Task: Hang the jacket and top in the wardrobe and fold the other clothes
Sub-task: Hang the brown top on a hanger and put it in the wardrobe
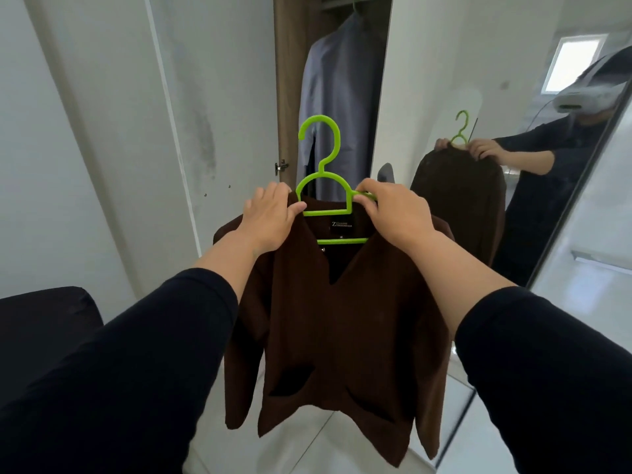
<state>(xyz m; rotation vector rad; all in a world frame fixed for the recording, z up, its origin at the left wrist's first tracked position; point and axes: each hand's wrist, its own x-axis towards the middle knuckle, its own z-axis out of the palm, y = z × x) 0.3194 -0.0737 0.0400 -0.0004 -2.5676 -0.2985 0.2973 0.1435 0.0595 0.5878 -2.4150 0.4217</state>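
The brown jacket (328,319) sits on the green hanger (325,186), held up in front of the open wardrobe (290,80), not yet on the rail. Left hand (270,217) grips its shoulder; right hand (393,210) pinches the hanger arm. A shirt (338,97) hangs inside. Folding cannot be judged.

jacket (342,319) hanging on a hanger (323,186) right in front of the open wardrobe (290,80), shirt (338,97) hanging inside, mirror (513,165) sitting to the right

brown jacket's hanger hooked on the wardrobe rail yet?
No: the green hanger with the brown jacket is held up by the left hand and right hand, outside the wardrobe.
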